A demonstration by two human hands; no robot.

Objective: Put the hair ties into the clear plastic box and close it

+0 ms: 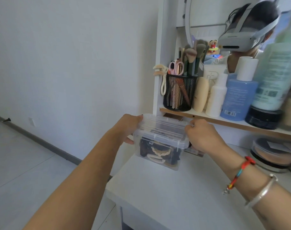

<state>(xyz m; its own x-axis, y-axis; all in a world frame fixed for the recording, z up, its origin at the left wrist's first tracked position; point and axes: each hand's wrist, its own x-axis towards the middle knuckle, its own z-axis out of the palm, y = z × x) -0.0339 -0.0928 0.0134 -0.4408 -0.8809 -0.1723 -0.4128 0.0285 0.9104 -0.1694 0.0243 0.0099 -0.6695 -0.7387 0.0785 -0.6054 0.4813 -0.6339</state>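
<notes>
1. My left hand (128, 128) grips the left end of the 1 clear plastic box (159, 143), fingers curled round its rim.
2. I see 1 box at the near left corner of the white desk (183, 193), lid (163, 128) lying on top; the hair ties (156, 151), dark and beige, lie tangled inside, too many to count.
3. My right hand (203, 138) clasps the right end, fingers hooked over the lid edge; 2 bracelets (241, 173) on that wrist.
4. Above, 1 black mesh cup (179, 93) on the shelf (224, 122).
</notes>
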